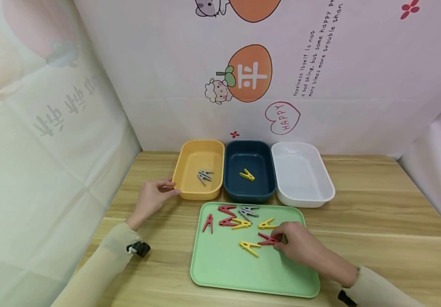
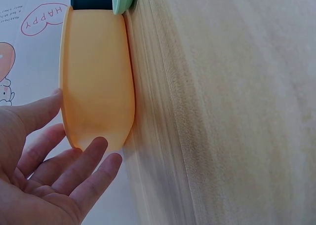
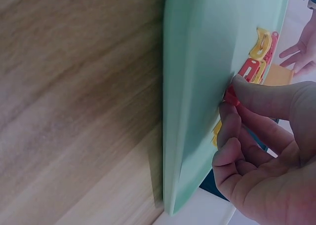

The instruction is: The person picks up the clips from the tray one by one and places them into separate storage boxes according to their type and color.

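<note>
My right hand [image 1: 295, 242] pinches a red clothespin [image 1: 267, 239] between thumb and fingertips, over the right part of a green tray [image 1: 243, 273]. The pinched pin also shows in the right wrist view, largely covered by the fingers. More red [image 1: 208, 222], yellow [image 1: 249, 247] and grey clothespins [image 1: 249, 210] lie on the tray, mostly towards its far edge. With loosely extended fingers, my left hand [image 1: 153, 198] touches the near left side of a yellow container [image 1: 199, 195]. Grey clothespins [image 1: 205, 175] lie inside that container.
A dark blue container [image 1: 249, 196] with one yellow clothespin [image 1: 247, 175] stands right of the yellow one. Beside it is a white container [image 1: 301, 170]. The row stands behind the tray on a wooden table [image 1: 373, 200], near a printed cloth backdrop [image 1: 182, 85].
</note>
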Tool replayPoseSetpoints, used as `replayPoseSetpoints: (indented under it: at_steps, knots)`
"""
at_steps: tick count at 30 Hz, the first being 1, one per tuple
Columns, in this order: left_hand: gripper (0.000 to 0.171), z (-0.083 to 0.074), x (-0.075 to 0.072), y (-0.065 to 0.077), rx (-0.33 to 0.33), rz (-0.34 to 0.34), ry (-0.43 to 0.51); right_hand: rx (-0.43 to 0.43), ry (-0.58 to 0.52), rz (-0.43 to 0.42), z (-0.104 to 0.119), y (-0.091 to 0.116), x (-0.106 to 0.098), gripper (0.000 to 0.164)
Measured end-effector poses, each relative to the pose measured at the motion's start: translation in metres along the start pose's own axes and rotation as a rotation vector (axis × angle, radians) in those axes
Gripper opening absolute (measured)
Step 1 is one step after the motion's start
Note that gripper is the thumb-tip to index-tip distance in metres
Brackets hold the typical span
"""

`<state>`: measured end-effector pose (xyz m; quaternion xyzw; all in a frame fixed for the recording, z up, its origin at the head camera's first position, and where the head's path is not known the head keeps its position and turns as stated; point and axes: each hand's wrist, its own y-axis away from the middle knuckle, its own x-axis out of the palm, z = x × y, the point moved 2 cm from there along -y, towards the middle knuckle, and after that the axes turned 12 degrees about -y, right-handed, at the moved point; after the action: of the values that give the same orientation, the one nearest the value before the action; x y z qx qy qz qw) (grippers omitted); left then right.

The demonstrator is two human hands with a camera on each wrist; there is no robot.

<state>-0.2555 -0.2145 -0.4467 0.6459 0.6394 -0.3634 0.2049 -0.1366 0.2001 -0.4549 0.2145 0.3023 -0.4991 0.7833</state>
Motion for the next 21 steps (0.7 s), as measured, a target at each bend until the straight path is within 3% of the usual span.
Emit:
replayPoseSetpoints:
  at_steps: [21]
  knots:
    - [0.030,-0.0012,-0.0001,-0.0003,-0.002,-0.006,-0.001,0.035,-0.014,-0.020,-0.0041,0.0009,0.0019,0.016]
